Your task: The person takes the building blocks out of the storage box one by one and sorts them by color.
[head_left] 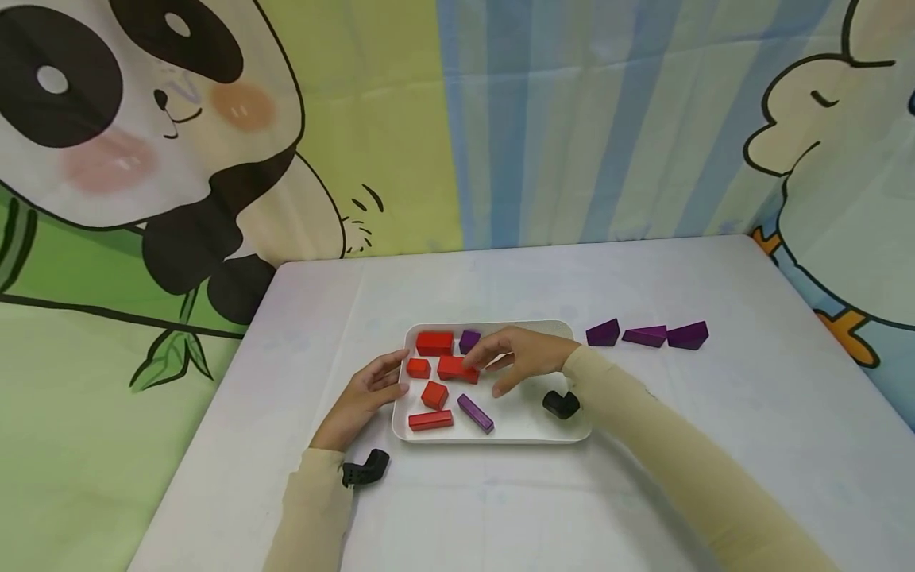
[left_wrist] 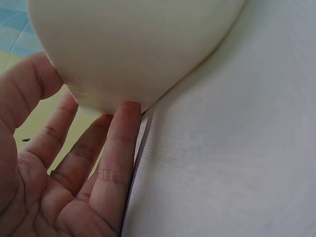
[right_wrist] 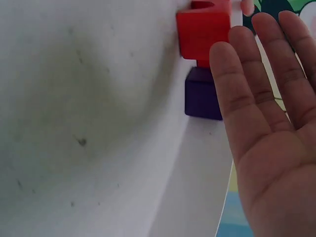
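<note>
My left hand (head_left: 364, 397) rests at the left end of a white tray (head_left: 536, 433). In the left wrist view, its fingers (left_wrist: 123, 143) touch the tray's outer wall (left_wrist: 123, 54). Over the tray's middle, my right hand (head_left: 529, 353) has its fingertips beside or over a red block (head_left: 452, 367); contact cannot be told. The right wrist view shows straight fingers, with a red block (right_wrist: 205, 34) and a purple block (right_wrist: 200, 94) close by. Several other red blocks (head_left: 434, 343) lie in the tray's left half, along with a purple bar (head_left: 475, 413) and a small purple block (head_left: 469, 342).
Three dark purple blocks (head_left: 646, 336) lie in a row on the white table (head_left: 486, 508), right of the tray. A black device is worn at each wrist. Behind the table hangs a cartoon-printed cloth (head_left: 386, 119).
</note>
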The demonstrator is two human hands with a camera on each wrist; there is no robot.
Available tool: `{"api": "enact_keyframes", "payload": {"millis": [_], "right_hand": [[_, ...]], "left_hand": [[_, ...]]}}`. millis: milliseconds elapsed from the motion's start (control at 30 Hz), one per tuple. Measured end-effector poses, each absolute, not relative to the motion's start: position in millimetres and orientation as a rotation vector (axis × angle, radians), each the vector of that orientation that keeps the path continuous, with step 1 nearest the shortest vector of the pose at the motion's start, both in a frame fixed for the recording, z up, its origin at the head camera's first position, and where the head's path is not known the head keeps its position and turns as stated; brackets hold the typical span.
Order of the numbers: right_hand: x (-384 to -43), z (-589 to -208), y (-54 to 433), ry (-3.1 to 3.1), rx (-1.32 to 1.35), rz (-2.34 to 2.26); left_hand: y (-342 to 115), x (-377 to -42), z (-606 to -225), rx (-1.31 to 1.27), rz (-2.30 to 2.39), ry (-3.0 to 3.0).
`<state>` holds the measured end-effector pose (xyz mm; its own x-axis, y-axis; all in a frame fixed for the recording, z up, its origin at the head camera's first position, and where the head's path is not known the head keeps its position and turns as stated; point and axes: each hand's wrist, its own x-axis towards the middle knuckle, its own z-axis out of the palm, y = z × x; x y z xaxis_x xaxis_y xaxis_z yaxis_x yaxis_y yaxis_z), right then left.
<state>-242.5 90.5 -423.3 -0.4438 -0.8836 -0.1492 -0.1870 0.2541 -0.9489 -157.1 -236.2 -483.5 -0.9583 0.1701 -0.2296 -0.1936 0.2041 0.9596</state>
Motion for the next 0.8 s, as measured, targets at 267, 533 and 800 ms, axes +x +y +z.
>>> {"api": "enact_keyframes", "payload": {"millis": [267, 533, 800], "right_hand": [[-233.8, -423.9, 80.9, 1.797, -1.035, -1.153], [-222.9, -430.2, 76.3, 1.883, -1.030, -0.986], [-219.0, -433.7, 74.0, 1.910, -1.050, -0.941]], "left_hand": [[-236.4, -156.5, -482.0, -0.041, 1.807, 2.201], [-236.6, -158.1, -481.7, -0.050, 1.823, 2.185], [-235.7, -158.1, -482.1, -0.031, 1.813, 2.197]]}}
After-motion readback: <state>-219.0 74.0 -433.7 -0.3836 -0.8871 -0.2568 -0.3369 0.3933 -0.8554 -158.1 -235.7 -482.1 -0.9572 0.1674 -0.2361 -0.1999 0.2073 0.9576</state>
